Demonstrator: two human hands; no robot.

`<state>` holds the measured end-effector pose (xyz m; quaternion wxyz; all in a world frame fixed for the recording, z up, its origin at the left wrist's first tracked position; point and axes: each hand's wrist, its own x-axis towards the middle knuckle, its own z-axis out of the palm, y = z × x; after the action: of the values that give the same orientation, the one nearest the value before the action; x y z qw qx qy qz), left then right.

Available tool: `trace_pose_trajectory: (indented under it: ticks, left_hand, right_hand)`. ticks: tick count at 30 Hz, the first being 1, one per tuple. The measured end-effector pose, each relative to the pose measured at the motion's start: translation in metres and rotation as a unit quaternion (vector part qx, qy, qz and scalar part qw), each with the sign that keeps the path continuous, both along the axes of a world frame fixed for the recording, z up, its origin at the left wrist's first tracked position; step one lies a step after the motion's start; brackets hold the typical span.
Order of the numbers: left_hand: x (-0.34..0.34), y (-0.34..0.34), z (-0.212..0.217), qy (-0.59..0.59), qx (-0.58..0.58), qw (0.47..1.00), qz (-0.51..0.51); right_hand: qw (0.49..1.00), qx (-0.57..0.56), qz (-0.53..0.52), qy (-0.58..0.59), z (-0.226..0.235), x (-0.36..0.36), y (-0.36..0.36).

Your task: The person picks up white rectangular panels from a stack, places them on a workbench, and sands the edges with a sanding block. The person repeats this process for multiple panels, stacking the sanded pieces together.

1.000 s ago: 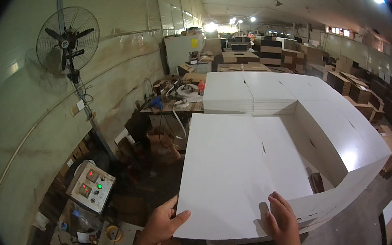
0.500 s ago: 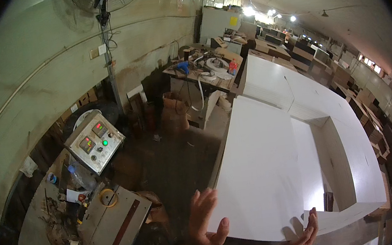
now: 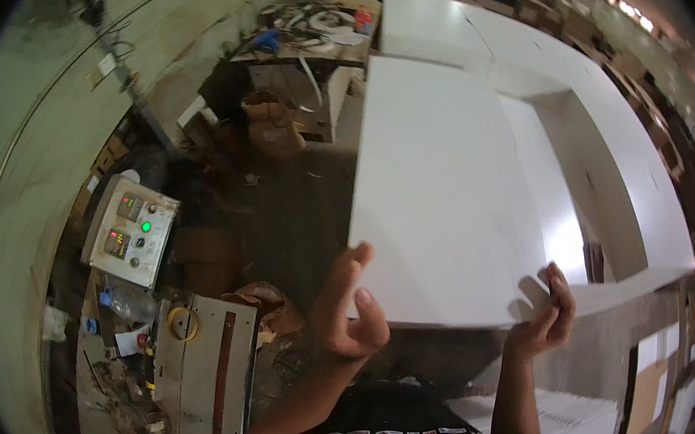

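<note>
A large white panel [image 3: 440,197] lies flat on top of a white box-like cabinet [image 3: 620,175], covering its left part; the open compartment shows to its right. My left hand [image 3: 348,317] is beside the panel's near left corner, thumb apart from the upright fingers. I cannot tell whether it touches the edge. At the near edge, close to the panel's right side, my right hand [image 3: 544,319] is raised with fingers extended and slightly bent, and nothing shows in it. A small dark brown block [image 3: 594,263] stands inside the compartment.
At left stands a control box [image 3: 134,230] with lit displays above a workbench [image 3: 211,381] bearing a yellow tape roll [image 3: 182,323] and a plastic bottle [image 3: 128,305]. A cluttered table [image 3: 301,49] is behind. White boards [image 3: 655,353] stand at lower right.
The view has tilted downward, so the panel and cabinet sit higher in the picture and my forearms and shirt show. Both hands stay by the panel's near edge, with fingers still apart.
</note>
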<state>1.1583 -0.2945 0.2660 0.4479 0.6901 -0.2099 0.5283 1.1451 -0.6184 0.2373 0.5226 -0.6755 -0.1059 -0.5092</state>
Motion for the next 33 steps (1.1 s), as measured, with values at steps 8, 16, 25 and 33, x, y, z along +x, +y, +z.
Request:
trace_pose_trajectory:
  ticks: [8,16,25,33]
  left_hand:
    - [0.02,-0.025,0.006,0.042,-0.01,0.998,0.045]
    - [0.019,-0.024,0.005,0.129,-0.05,0.989,0.05]
    - [0.006,-0.025,0.02,0.305,-0.154,0.94,0.013]
    - [0.002,-0.013,0.029,0.355,-0.145,0.923,-0.021]
  right_hand:
    - [0.998,0.03,0.045,-0.013,0.006,0.036,-0.008]
    - [0.99,0.058,0.033,0.126,0.036,0.015,-0.008]
    - [0.88,0.225,0.231,0.35,0.071,-0.003,-0.029]
    - [0.876,0.015,0.23,0.423,0.089,-0.014,-0.03]
